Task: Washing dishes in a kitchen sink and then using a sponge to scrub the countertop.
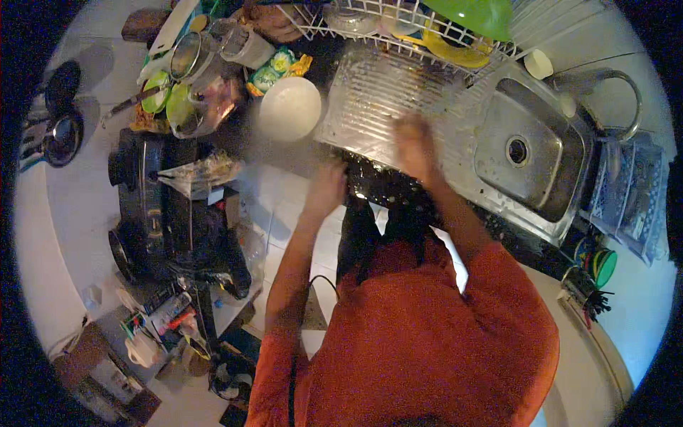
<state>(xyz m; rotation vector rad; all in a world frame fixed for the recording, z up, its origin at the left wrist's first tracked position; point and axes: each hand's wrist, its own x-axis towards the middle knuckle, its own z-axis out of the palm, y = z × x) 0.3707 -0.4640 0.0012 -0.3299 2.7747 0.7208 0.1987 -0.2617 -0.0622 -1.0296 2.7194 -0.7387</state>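
My right hand (415, 147) is blurred over the front part of the ribbed steel drainboard (373, 101); its fingers look curled, and whether it holds anything cannot be told. My left hand (328, 184) hangs near the front edge of the dark, wet countertop (381, 181), also blurred, with its fingers hidden or unclear. A pale round bowl or lid (291, 108) lies left of the drainboard, beyond my left hand. To the right of the drainboard is the steel sink basin (528, 152) with its round drain.
A white wire dish rack (368, 37) holding a green basin (475, 16) and yellow dishware (453, 48) stands behind the drainboard. At left are a strainer (187, 56), a green-and-yellow packet (275, 69) and a black stove (155, 213). A curved faucet (635, 101) rises beyond the sink.
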